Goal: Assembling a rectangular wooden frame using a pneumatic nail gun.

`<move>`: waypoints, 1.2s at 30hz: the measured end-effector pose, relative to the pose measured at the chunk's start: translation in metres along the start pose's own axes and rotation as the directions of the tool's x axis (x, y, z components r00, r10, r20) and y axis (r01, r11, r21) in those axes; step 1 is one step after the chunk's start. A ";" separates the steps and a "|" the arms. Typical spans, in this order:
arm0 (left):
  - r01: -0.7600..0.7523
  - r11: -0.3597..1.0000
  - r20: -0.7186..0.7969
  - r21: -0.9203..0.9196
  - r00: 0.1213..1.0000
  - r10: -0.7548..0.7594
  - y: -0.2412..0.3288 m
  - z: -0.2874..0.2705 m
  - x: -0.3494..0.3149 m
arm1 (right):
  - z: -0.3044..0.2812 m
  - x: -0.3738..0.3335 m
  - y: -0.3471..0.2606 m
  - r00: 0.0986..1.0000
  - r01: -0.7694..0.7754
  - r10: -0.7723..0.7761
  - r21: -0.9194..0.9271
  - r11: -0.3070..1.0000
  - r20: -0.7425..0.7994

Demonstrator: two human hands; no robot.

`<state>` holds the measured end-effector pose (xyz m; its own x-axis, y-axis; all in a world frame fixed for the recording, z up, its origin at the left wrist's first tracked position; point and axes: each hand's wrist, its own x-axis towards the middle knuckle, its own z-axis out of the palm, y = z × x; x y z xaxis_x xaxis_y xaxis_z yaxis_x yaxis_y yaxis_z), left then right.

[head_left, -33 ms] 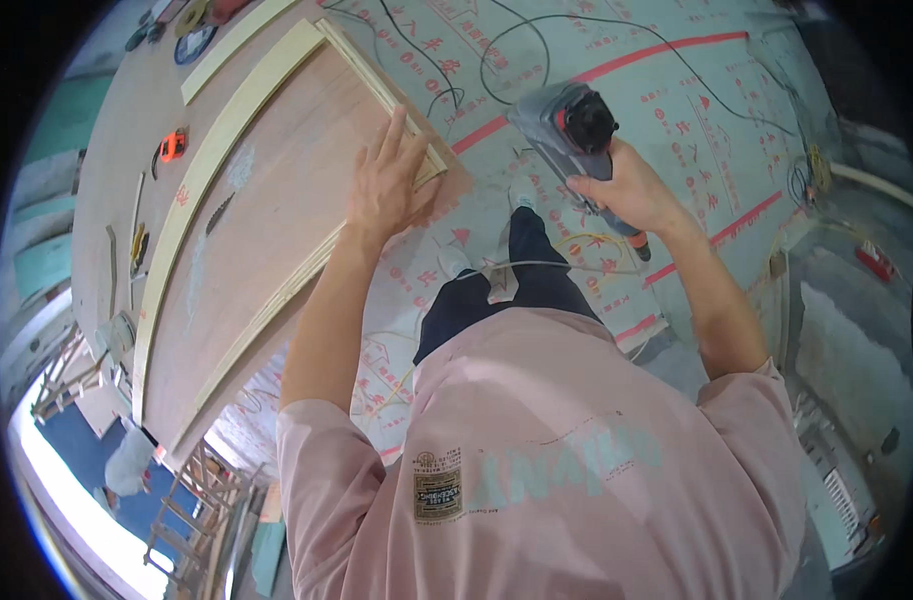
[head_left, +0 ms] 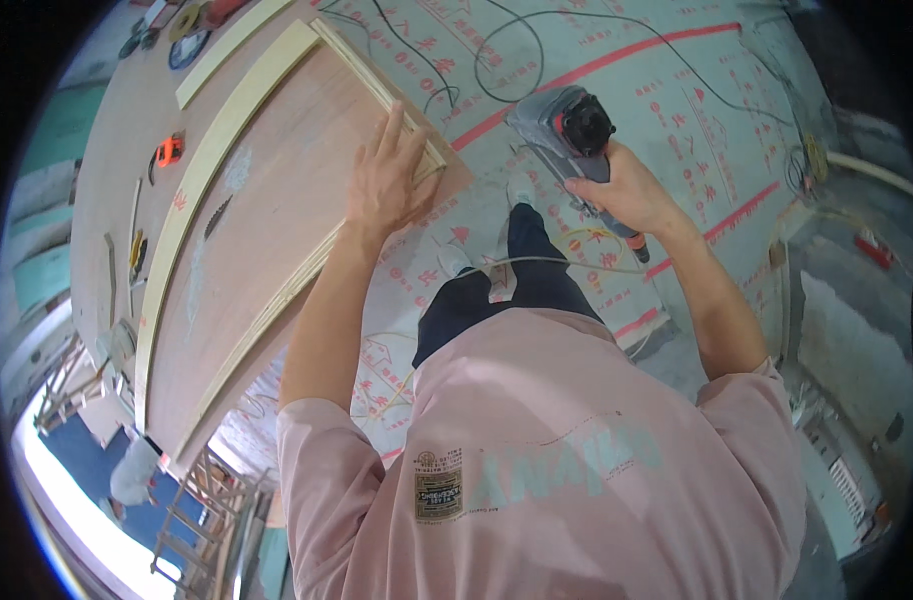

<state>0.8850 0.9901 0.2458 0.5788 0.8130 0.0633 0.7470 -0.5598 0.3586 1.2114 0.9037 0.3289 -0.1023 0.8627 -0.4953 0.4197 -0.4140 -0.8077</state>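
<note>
My right hand [head_left: 635, 192] is wrapped round the handle of a grey and black nail gun [head_left: 549, 118], held above the floor to the right of the worktable. An air hose [head_left: 577, 265] runs near its handle end. My left hand [head_left: 385, 185] rests on the corner of a frame of pale wooden strips [head_left: 349, 58], fingers stretched out and slightly apart, the thumb side partly hidden. The frame lies on a brown plywood board [head_left: 287, 140]. Its near strips [head_left: 267, 300] look stacked in layers and pass under my left forearm.
On the board lie an orange tape measure [head_left: 170, 150], a yellow-handled tool [head_left: 138, 252] and a loose wooden strip [head_left: 232, 52]. A black cable [head_left: 542, 55] loops over the printed floor covering [head_left: 677, 120]. Wooden trestles [head_left: 192, 520] stand at the lower left.
The whole view has shifted very slightly. Both hands, the nail gun and the frame keep their places relative to each other.
</note>
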 end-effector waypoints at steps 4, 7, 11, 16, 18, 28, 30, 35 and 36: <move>-0.078 0.997 -0.033 0.009 0.996 0.078 -0.006 0.001 -0.003 | 0.041 -0.037 0.015 0.992 -0.121 0.122 0.042 0.992 -0.020; -0.095 0.995 -0.050 -0.035 0.994 0.093 -0.008 0.000 -0.004 | 0.063 -0.055 0.016 0.996 -0.081 0.085 0.117 0.990 -0.034; -0.098 0.992 -0.015 0.075 0.995 0.099 -0.005 0.005 -0.004 | 0.077 -0.066 0.011 0.993 -0.099 0.109 0.180 0.979 -0.043; -0.114 0.993 -0.015 0.030 0.993 0.114 -0.008 0.002 -0.001 | 0.082 -0.062 0.003 0.989 -0.142 0.149 0.165 0.976 -0.027; -0.138 0.989 0.023 -0.056 0.990 0.139 -0.012 -0.006 -0.002 | 0.085 -0.058 0.001 0.997 -0.065 0.073 0.211 0.975 -0.033; -0.138 0.984 0.103 -0.109 0.983 0.149 -0.027 -0.016 -0.001 | 0.093 -0.038 -0.006 0.989 -0.133 0.109 0.274 0.952 0.100; -0.152 0.988 0.108 -0.029 0.982 0.154 -0.028 -0.014 -0.002 | 0.092 -0.034 -0.008 0.984 -0.150 0.111 0.318 0.936 0.138; -0.158 0.986 0.102 -0.052 0.981 0.163 -0.030 -0.012 -0.003 | 0.089 -0.020 -0.010 0.984 -0.133 0.082 0.340 0.931 0.158; -0.161 0.985 0.109 -0.054 0.980 0.166 -0.030 -0.012 -0.003 | 0.089 -0.017 -0.010 0.982 -0.138 0.086 0.328 0.934 0.168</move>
<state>0.8571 1.0065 0.2459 0.7269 0.6865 0.0205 0.6254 -0.6739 0.3933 1.1292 0.8672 0.3168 -0.2160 0.7629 -0.6094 0.1100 -0.6011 -0.7916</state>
